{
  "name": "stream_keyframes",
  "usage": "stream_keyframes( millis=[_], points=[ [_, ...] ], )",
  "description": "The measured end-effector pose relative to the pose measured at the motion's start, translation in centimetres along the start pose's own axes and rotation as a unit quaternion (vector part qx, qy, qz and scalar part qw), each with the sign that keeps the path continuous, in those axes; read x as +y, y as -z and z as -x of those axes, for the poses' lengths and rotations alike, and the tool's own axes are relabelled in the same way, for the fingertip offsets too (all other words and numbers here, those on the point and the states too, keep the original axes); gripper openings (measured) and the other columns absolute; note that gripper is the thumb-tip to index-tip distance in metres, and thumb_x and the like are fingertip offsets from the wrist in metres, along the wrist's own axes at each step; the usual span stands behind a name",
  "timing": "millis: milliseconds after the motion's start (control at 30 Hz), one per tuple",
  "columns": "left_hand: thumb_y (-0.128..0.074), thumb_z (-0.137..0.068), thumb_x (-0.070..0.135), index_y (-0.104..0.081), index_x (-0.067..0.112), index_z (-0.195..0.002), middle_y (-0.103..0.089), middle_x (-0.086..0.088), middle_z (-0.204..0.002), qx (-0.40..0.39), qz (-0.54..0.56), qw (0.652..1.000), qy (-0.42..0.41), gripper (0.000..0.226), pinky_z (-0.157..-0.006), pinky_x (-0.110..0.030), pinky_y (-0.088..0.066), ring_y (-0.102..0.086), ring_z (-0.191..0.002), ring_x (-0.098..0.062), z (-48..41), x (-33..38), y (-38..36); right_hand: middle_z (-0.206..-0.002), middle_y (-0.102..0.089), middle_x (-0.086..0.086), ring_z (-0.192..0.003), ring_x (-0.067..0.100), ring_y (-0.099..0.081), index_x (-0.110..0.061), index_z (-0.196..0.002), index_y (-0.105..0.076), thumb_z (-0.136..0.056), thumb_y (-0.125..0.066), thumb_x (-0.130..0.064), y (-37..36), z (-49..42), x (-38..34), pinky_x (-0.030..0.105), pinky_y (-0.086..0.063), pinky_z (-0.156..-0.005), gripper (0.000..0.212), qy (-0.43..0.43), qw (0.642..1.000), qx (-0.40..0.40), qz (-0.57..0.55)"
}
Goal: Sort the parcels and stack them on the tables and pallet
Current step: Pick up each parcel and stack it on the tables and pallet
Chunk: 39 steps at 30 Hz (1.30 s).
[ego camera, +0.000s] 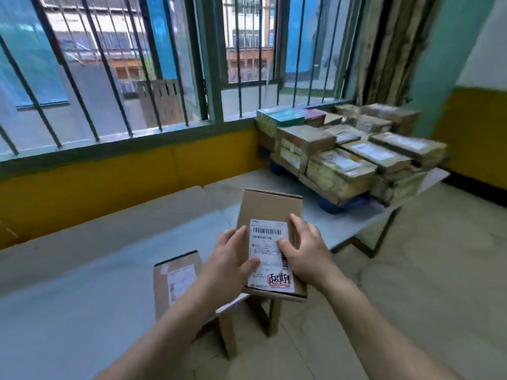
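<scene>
I hold a brown cardboard parcel [270, 212] with a white barcode label facing up, in the air above the near table's edge. My left hand [229, 260] grips its left side with the thumb on the label. My right hand [306, 246] grips its right side, thumb also on the label. A second brown parcel [177, 281] with a label lies flat on the near grey table [82, 297], just left of my left forearm. Many taped parcels [340, 165] are stacked on a blue pallet [330, 207] on the far table.
A barred window [137, 64] and yellow wall run along the far side of the tables. The far table [356, 226] has metal legs at its right end. Tiled floor [411, 283] lies to the right. Wooden boards [389, 50] lean in the corner.
</scene>
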<state>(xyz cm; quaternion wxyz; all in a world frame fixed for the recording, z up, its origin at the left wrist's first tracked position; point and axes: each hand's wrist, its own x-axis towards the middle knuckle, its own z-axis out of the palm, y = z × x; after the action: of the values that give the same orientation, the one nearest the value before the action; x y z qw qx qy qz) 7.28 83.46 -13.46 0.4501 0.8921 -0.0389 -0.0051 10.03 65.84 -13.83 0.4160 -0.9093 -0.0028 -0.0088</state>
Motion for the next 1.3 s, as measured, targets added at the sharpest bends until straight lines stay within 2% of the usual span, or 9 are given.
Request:
stream_keyframes(
  millis=[100,233,333,500,700,833,1067,1167,1300],
  points=[
    [-0.058,-0.092,0.029,-0.019,0.035,-0.149,-0.021,0.016,-0.147,-0.040,-0.032,0.998,-0.037,0.069,-0.083,-0.023,-0.054,-0.048,-0.111,-0.005,-1.7,5.9,-6.1,-0.150,-0.031,0.006,-0.132,0.019,-0.040,-0.027,-0.155,-0.024,-0.096,-0.056,-0.040,6.9,0.5,5.4,0.032,-0.035,-0.107,0.068,-0.033,0.998,0.049,-0.002],
    [-0.056,-0.094,0.022,-0.022,0.033,-0.147,-0.024,0.015,-0.135,-0.123,-0.034,0.985,-0.117,0.064,-0.063,0.002,-0.041,-0.037,-0.106,0.002,-3.7,15.0,-16.0,-0.150,-0.032,0.005,-0.132,0.021,-0.042,-0.027,-0.155,-0.024,-0.096,-0.055,-0.044,17.7,1.8,13.6,0.029,-0.035,-0.103,0.068,-0.081,0.990,0.112,0.030],
    [-0.058,-0.093,0.023,-0.024,0.034,-0.147,-0.023,0.018,-0.129,-0.169,-0.039,0.972,-0.159,0.064,-0.066,0.002,-0.038,-0.036,-0.112,0.001,-5.1,20.8,-23.3,-0.152,-0.029,0.007,-0.136,0.023,-0.039,-0.025,-0.156,-0.022,-0.097,-0.053,-0.044,25.0,3.4,19.2,0.030,-0.033,-0.107,0.070,-0.119,0.981,0.151,0.041],
    [-0.056,-0.094,0.031,-0.017,0.036,-0.148,-0.018,0.013,-0.148,-0.229,-0.080,0.946,-0.214,0.067,-0.066,0.002,-0.034,-0.030,-0.111,0.002,-6.3,28.9,-32.5,-0.155,-0.024,0.004,-0.138,0.022,-0.036,-0.028,-0.156,-0.018,-0.097,-0.051,-0.046,34.4,6.2,25.8,0.031,-0.032,-0.108,0.070,-0.179,0.961,0.204,0.041],
    [-0.053,-0.095,0.031,-0.017,0.035,-0.148,-0.021,0.007,-0.148,-0.295,-0.100,0.907,-0.282,0.065,-0.058,0.000,-0.034,-0.032,-0.099,0.003,-9.4,35.5,-41.5,-0.156,-0.022,0.001,-0.138,0.021,-0.036,-0.029,-0.156,-0.017,-0.097,-0.051,-0.048,41.7,6.8,32.4,0.030,-0.031,-0.107,0.071,-0.245,0.933,0.260,0.040],
    [-0.053,-0.094,0.036,-0.014,0.036,-0.148,-0.019,0.004,-0.151,-0.313,-0.105,0.892,-0.310,0.067,-0.080,-0.017,-0.042,-0.041,-0.108,-0.007,-14.1,39.0,-47.1,-0.158,-0.020,-0.001,-0.139,0.021,-0.035,-0.030,-0.156,-0.017,-0.097,-0.051,-0.048,46.4,3.9,36.2,0.030,-0.031,-0.109,0.071,-0.279,0.915,0.287,0.049],
    [-0.056,-0.092,0.036,-0.014,0.039,-0.148,-0.016,0.006,-0.153,-0.341,-0.081,0.879,-0.324,0.069,-0.080,-0.025,-0.054,-0.050,-0.108,-0.012,-25.1,44.5,-55.4,-0.158,-0.021,-0.001,-0.138,0.022,-0.036,-0.029,-0.155,-0.019,-0.098,-0.051,-0.047,54.1,-4.9,41.7,0.032,-0.033,-0.107,0.068,-0.308,0.898,0.307,0.072],
    [-0.055,-0.093,0.036,-0.013,0.040,-0.147,-0.016,0.007,-0.153,-0.351,-0.084,0.874,-0.327,0.069,-0.070,-0.019,-0.054,-0.053,-0.099,-0.009,-29.0,47.0,-58.3,-0.157,-0.021,-0.001,-0.135,0.021,-0.039,-0.029,-0.155,-0.018,-0.097,-0.051,-0.049,57.1,-8.4,44.2,0.031,-0.036,-0.104,0.070,-0.316,0.891,0.316,0.073],
    [-0.056,-0.092,0.036,-0.010,0.042,-0.147,-0.013,0.009,-0.155,-0.364,-0.098,0.871,-0.313,0.072,-0.064,-0.015,-0.053,-0.055,-0.101,-0.010,-33.0,49.2,-62.5,-0.156,-0.022,0.000,-0.132,0.022,-0.043,-0.029,-0.155,-0.019,-0.097,-0.052,-0.049,60.2,-11.9,48.2,0.032,-0.038,-0.102,0.069,-0.324,0.894,0.305,0.059]
  ],
)
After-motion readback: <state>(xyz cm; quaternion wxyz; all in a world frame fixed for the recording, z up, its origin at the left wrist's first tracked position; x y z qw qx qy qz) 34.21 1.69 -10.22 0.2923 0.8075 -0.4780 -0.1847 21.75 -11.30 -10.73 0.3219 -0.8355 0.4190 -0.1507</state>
